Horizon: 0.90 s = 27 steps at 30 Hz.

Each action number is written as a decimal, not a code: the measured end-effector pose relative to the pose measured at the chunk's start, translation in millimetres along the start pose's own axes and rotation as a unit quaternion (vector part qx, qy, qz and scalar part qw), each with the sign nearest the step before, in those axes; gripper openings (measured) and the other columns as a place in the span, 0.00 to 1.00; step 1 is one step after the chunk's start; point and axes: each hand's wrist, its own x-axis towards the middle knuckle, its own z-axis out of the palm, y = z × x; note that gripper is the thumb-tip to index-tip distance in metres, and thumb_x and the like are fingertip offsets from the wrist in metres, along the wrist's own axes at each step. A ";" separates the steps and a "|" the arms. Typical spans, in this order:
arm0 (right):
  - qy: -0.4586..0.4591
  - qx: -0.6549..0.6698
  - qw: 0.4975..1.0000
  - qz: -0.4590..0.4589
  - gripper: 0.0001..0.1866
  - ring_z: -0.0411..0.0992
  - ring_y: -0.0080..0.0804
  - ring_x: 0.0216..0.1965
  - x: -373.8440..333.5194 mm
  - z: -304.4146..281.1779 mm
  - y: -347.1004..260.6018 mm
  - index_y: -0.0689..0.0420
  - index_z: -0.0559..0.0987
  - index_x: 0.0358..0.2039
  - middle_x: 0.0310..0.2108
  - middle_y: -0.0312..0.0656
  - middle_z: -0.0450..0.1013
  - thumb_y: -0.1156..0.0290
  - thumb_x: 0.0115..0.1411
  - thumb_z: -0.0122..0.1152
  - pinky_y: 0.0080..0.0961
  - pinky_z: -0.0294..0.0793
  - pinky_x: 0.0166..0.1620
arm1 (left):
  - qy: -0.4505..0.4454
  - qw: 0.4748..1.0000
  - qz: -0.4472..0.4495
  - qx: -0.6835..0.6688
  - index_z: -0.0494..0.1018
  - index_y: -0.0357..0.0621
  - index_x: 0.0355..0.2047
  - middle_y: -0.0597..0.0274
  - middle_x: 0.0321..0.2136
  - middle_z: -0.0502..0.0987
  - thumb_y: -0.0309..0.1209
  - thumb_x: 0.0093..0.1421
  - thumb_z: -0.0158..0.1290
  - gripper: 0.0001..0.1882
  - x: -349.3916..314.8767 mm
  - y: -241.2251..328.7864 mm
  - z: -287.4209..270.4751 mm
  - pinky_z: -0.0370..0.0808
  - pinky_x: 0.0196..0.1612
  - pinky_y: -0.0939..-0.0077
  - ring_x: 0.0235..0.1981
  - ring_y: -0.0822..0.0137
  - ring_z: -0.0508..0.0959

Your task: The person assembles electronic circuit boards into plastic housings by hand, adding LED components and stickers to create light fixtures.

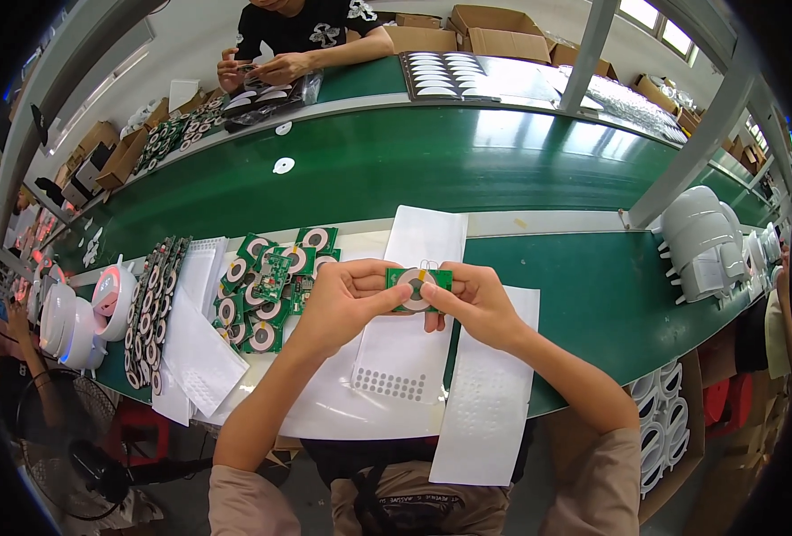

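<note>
I count one green circuit board (418, 280) in my hands, and one loose heap of similar boards (275, 279) at nine o'clock from it; more than ten lie there, overlapping too much for an exact count. Beyond the heap, also toward nine, packed rows of boards (157, 308) stand together, again too dense to number. Two white discs (284, 165) lie on the green surface toward half past ten, and one co-worker (311, 62) sits at eleven. One white sheet with grey dots (389, 384) lies toward six o'clock, one white embossed sheet (485, 406) at five. Several white housings (704, 237) cluster near three, and one carton of white rings (659, 429) sits at four.

My board is small and rectangular, its face taken up by a round, pinkish-grey coil with a darker centre. A yellow strip crosses the coil's upper part, and small pale loops show at the board's top edge.

It sits between my hands, above the white paper. My left hand (347, 304) grips it from nine o'clock, my right hand (481, 308) from three, both thumbs pressed on the coil, their tips nearly meeting.
</note>
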 end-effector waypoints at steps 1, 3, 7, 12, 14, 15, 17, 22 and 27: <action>-0.009 0.008 1.000 -0.003 0.14 0.69 0.19 0.21 0.9 -0.8 0.6 0.66 0.73 0.32 0.21 0.38 0.73 0.65 0.61 0.52 0.16 0.69 0.26 | -0.001 1.000 -0.001 0.001 0.70 0.27 0.42 0.54 0.32 0.78 0.23 0.54 0.54 0.16 -0.2 0.0 0.2 0.77 0.37 0.78 0.32 0.71 0.78; -0.025 0.003 1.000 -0.006 0.13 0.70 0.20 0.24 1.6 -8.3 2.2 0.66 0.73 0.35 0.24 0.40 0.73 0.66 0.61 0.51 0.17 0.69 0.27 | 0.011 1.000 0.008 -0.028 0.70 0.28 0.42 0.52 0.34 0.77 0.22 0.55 0.53 0.15 0.4 -0.1 0.6 0.78 0.38 0.75 0.34 0.69 0.78; 0.104 -0.076 0.978 -0.164 0.15 0.71 0.27 0.34 -1.3 -0.6 3.5 0.62 0.69 0.44 0.38 0.47 0.71 0.71 0.58 0.53 0.20 0.72 0.34 | 0.020 0.998 0.006 -0.056 0.69 0.28 0.42 0.51 0.37 0.76 0.22 0.55 0.52 0.14 2.7 -1.1 -0.7 0.79 0.40 0.73 0.36 0.67 0.78; 0.097 -0.347 0.846 -0.393 0.23 0.71 0.37 0.38 2.0 -3.0 -11.3 0.60 0.71 0.44 0.41 0.46 0.70 0.80 0.45 0.61 0.23 0.72 0.36 | 0.028 0.995 0.016 -0.096 0.70 0.31 0.41 0.52 0.38 0.74 0.24 0.57 0.51 0.12 3.2 -2.7 0.7 0.79 0.41 0.72 0.35 0.64 0.79; 0.070 -0.329 0.871 -0.357 0.18 0.73 0.34 0.35 1.8 -6.4 -0.7 0.64 0.75 0.38 0.33 0.44 0.72 0.85 0.43 0.61 0.22 0.72 0.37 | 0.015 0.990 -0.013 -0.140 0.70 0.31 0.41 0.53 0.35 0.75 0.25 0.57 0.52 0.12 0.7 2.1 1.4 0.79 0.37 0.75 0.31 0.67 0.78; 0.104 -0.307 0.886 -0.332 0.11 0.74 0.30 0.32 1.1 -1.7 -3.8 0.66 0.77 0.32 0.29 0.42 0.73 0.86 0.46 0.60 0.20 0.73 0.34 | 0.002 0.982 -0.044 -0.182 0.71 0.30 0.40 0.55 0.32 0.75 0.26 0.57 0.52 0.13 -0.4 4.0 0.9 0.79 0.32 0.79 0.26 0.70 0.77; 0.119 -0.222 0.928 -0.275 0.10 0.73 0.27 0.31 1.9 -1.1 2.8 0.66 0.76 0.34 0.29 0.42 0.74 0.84 0.48 0.61 0.19 0.74 0.34 | -0.037 0.987 -0.021 -0.156 0.71 0.30 0.40 0.57 0.29 0.75 0.28 0.57 0.53 0.13 -2.4 3.1 -9.1 0.75 0.27 0.82 0.23 0.73 0.75; 0.115 0.012 0.987 -0.107 0.09 0.72 0.23 0.30 -0.4 1.4 -0.2 0.70 0.74 0.35 0.32 0.44 0.74 0.82 0.53 0.58 0.19 0.75 0.34 | -0.014 0.999 0.031 0.033 0.73 0.31 0.38 0.64 0.21 0.74 0.29 0.56 0.55 0.13 -4.5 5.5 -1.9 0.63 0.19 0.86 0.18 0.80 0.69; 0.095 0.043 0.992 -0.072 0.09 0.72 0.24 0.30 -0.3 -1.5 -2.9 0.69 0.74 0.37 0.32 0.45 0.74 0.80 0.54 0.58 0.20 0.75 0.32 | 0.019 0.998 0.054 -0.028 0.75 0.32 0.32 0.65 0.18 0.73 0.27 0.55 0.55 0.09 -2.1 0.9 -1.8 0.65 0.23 0.86 0.19 0.80 0.70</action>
